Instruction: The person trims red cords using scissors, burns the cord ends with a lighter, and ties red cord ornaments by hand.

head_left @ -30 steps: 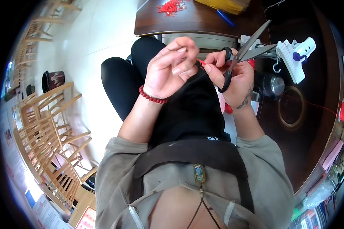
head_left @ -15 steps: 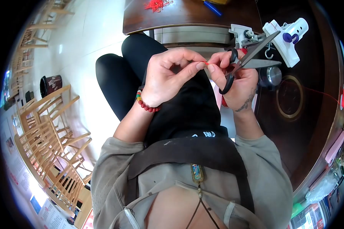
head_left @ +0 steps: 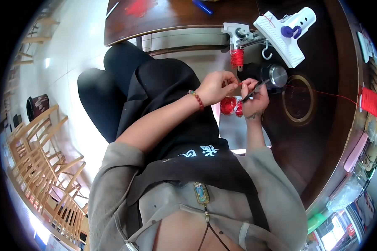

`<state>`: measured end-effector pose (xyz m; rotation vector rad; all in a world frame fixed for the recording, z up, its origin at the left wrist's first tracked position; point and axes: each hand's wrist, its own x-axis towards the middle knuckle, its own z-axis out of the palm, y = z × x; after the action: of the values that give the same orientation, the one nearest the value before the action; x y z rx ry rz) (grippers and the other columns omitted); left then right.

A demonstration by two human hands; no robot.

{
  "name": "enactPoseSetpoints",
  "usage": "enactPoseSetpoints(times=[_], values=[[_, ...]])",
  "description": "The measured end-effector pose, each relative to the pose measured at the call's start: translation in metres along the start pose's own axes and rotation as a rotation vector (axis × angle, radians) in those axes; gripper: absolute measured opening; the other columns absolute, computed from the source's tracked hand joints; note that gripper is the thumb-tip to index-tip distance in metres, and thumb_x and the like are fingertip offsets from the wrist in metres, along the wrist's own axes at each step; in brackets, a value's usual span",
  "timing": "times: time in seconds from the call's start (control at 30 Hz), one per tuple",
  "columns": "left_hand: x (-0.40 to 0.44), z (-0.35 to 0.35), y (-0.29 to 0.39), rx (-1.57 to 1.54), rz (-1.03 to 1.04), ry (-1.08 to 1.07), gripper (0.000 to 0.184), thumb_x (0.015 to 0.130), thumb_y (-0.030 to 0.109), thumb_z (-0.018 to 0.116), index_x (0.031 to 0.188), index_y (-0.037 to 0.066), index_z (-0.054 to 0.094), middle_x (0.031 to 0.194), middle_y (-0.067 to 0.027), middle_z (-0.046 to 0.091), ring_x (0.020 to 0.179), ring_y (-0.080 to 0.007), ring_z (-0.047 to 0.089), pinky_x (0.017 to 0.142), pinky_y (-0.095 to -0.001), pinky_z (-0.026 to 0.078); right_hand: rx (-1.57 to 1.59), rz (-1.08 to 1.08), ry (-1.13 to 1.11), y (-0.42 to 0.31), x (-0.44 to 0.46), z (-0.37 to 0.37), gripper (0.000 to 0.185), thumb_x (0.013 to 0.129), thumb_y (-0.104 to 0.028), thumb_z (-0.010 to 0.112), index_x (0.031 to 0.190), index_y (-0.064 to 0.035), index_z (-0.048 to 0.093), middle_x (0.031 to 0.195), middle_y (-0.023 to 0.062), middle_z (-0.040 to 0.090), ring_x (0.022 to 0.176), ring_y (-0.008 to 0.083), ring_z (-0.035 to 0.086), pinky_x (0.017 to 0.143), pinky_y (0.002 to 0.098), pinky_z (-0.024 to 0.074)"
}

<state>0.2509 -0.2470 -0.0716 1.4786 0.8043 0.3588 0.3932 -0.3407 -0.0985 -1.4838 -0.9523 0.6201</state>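
My left hand (head_left: pixel 215 88), with a beaded bracelet (head_left: pixel 197 100) at its wrist, pinches a short red thread (head_left: pixel 240 84) between thumb and fingertips. Close beside it, my right hand (head_left: pixel 257 102) is closed around black-handled scissors (head_left: pixel 250 94), its thumb and forefinger near the same bit of thread. The scissor blades point up and right toward a dark jar with a metal lid (head_left: pixel 277 76); whether they are parted is hard to see. Below the hands, red spools (head_left: pixel 229 106) sit partly hidden by my right hand.
A white clamp stand (head_left: pixel 280 37) with a purple knob and hook stands upper right, near a red-wound spool (head_left: pixel 237 58). Red thread crosses the dark table (head_left: pixel 318 138) to a red card (head_left: pixel 370 103). Another table (head_left: pixel 167 16) is ahead; wooden chairs (head_left: pixel 54 146) stand left.
Both hands have dropped farther from the camera, still close together. The scissors have turned so their blades look narrower. The view has shifted, showing more of the red spools.
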Motion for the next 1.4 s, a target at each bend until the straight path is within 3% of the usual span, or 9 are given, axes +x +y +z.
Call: enactPoseSetpoints(times=[0.2, 0.33, 0.67, 0.8, 0.9, 1.0, 1.1, 1.23, 1.4], values=[[0.036, 0.012, -0.019, 0.103, 0.075, 0.327, 0.014, 0.080, 0.014, 0.069, 0.086, 0.001, 0.067, 0.087, -0.0086, 0.056, 0.062, -0.0124, 0.053, 0.060, -0.0272, 0.047, -0.185, 0.003, 0.007, 0.015, 0.037, 0.001, 0.014, 0.076, 0.006, 0.064, 0.086, -0.0020, 0.058, 0.087, 0.0025, 0.062, 0.074, 0.0068, 0.053, 0.068, 0.0218, 0.0452], [0.037, 0.008, -0.019, 0.112, 0.057, 0.334, 0.016, 0.080, 0.015, 0.071, 0.086, 0.001, 0.068, 0.087, -0.0081, 0.056, 0.060, -0.0116, 0.052, 0.058, -0.0266, 0.046, -0.189, -0.002, -0.010, 0.021, 0.049, 0.005, 0.011, 0.081, 0.004, 0.066, 0.088, -0.0023, 0.060, 0.085, -0.0002, 0.062, 0.071, 0.0026, 0.051, 0.063, 0.0170, 0.0398], [0.042, 0.001, -0.025, 0.092, 0.060, 0.342, 0.016, 0.078, 0.015, 0.072, 0.087, 0.003, 0.070, 0.091, -0.0078, 0.058, 0.060, -0.0099, 0.052, 0.058, -0.0256, 0.046, -0.147, -0.148, 0.037, 0.016, 0.024, 0.002, 0.025, 0.070, 0.011, 0.063, 0.089, -0.0014, 0.053, 0.102, 0.0096, 0.065, 0.082, 0.0143, 0.060, 0.068, 0.0263, 0.0501], [0.037, -0.006, -0.024, 0.084, 0.058, 0.366, 0.019, 0.077, 0.014, 0.072, 0.093, 0.004, 0.069, 0.091, -0.0073, 0.059, 0.062, -0.0103, 0.053, 0.058, -0.0253, 0.046, -0.415, -0.390, -0.077, -0.004, 0.030, 0.007, 0.029, 0.059, 0.016, 0.058, 0.082, -0.0010, 0.057, 0.096, 0.0110, 0.066, 0.074, 0.0194, 0.060, 0.064, 0.0279, 0.0498], [0.029, -0.014, -0.035, 0.062, 0.054, 0.379, 0.021, 0.077, 0.013, 0.071, 0.096, 0.005, 0.068, 0.091, -0.0069, 0.059, 0.062, -0.0107, 0.053, 0.058, -0.0250, 0.047, -0.434, -0.402, -0.096, -0.003, 0.034, 0.007, 0.045, 0.055, 0.017, 0.056, 0.095, -0.0017, 0.064, 0.086, 0.0085, 0.064, 0.073, 0.0207, 0.059, 0.062, 0.0272, 0.0484], [0.017, -0.031, -0.029, 0.039, 0.025, 0.394, 0.017, 0.077, 0.009, 0.070, 0.094, 0.006, 0.068, 0.087, -0.0043, 0.059, 0.060, -0.0084, 0.052, 0.057, -0.0243, 0.046, -0.425, -0.308, -0.111, -0.016, 0.035, 0.015, 0.043, 0.055, 0.016, 0.057, 0.094, 0.0001, 0.066, 0.085, 0.0099, 0.064, 0.075, 0.0204, 0.060, 0.066, 0.0286, 0.0492], [0.004, -0.061, -0.012, -0.034, 0.007, 0.360, 0.010, 0.081, 0.007, 0.068, 0.089, 0.003, 0.066, 0.077, 0.0007, 0.057, 0.058, -0.0051, 0.048, 0.055, -0.0210, 0.044, -0.446, -0.333, -0.108, -0.022, 0.033, 0.011, 0.017, 0.065, 0.009, 0.065, 0.079, 0.0011, 0.059, 0.097, 0.0146, 0.066, 0.080, 0.0243, 0.063, 0.070, 0.0309, 0.0504], [0.004, -0.130, -0.004, 0.111, 0.109, 0.457, 0.003, 0.084, 0.003, 0.064, 0.085, 0.002, 0.066, 0.070, 0.0033, 0.060, 0.064, -0.0021, 0.052, 0.056, -0.0200, 0.044, -0.358, -0.240, -0.082, -0.032, 0.024, 0.019, 0.015, 0.071, 0.005, 0.067, 0.078, -0.0006, 0.055, 0.095, 0.0138, 0.066, 0.080, 0.0238, 0.063, 0.069, 0.0299, 0.0503], [0.009, -0.233, -0.007, 0.537, 0.126, 0.814, 0.010, 0.078, 0.007, 0.070, 0.087, 0.003, 0.068, 0.071, -0.0085, 0.065, 0.062, -0.0125, 0.061, 0.059, -0.0259, 0.049, -0.198, -0.231, -0.253, -0.049, 0.026, 0.071, 0.019, 0.071, 0.004, 0.067, 0.082, -0.0011, 0.053, 0.091, 0.0144, 0.065, 0.077, 0.0235, 0.063, 0.066, 0.0293, 0.0500]])
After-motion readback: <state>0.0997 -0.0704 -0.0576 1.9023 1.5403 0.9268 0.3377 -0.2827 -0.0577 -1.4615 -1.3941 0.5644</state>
